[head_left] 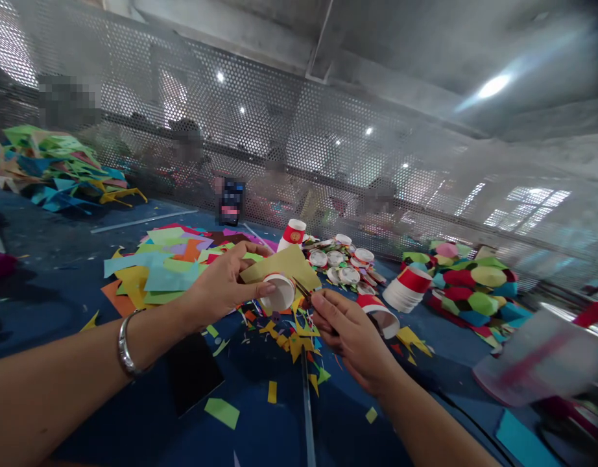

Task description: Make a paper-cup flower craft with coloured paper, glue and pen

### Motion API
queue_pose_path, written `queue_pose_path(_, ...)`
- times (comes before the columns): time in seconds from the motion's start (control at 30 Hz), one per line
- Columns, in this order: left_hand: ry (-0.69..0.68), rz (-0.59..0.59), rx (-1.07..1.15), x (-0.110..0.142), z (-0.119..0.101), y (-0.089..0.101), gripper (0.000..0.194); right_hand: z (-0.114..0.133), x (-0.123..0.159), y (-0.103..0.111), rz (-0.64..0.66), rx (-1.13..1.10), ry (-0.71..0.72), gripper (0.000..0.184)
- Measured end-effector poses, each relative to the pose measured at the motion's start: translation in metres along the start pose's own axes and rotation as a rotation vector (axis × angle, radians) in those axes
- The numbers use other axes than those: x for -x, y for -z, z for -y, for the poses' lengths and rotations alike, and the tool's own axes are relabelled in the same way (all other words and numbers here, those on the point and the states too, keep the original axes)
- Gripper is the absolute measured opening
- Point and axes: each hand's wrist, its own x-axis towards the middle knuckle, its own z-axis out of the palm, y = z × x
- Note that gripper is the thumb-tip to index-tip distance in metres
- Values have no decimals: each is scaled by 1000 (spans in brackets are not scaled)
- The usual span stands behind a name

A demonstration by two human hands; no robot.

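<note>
My left hand (231, 279) pinches a piece of yellow-olive paper (267, 263) together with a white round paper cup base (281, 295), whose flat face is turned toward me. My right hand (345, 331) is closed on slim scissors (302, 289), their narrow blades at the right edge of the paper and beside the cup base. The handles are mostly hidden by my fingers. Below both hands lies a heap of small coloured paper scraps (294, 340). A red and white paper cup (384, 318) lies on its side just beyond my right hand.
Coloured paper sheets (167, 269) are piled at left. Cut cup bases (335, 259), an upright cup (295, 233) and stacked cups (408, 288) stand beyond. Paper balls (474, 285) and a translucent tub (537, 357) are at right. A perforated metal screen (299, 130) borders the blue table (260, 434).
</note>
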Motion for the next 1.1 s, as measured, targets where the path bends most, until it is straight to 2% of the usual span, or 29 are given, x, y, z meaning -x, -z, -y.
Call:
queue_pose_path(0.27, -40, 88, 27, 0, 5, -1, 65, -1, 0, -2, -5, -31, 6, 42)
queue_pose_path(0.7, -33, 105, 43, 0, 5, 0, 63, -4, 0, 1, 16, 11, 10, 35)
queue_pose_path(1.1, 44, 99, 50, 1, 5, -2, 70, -4, -1, 2, 8, 43, 37, 35)
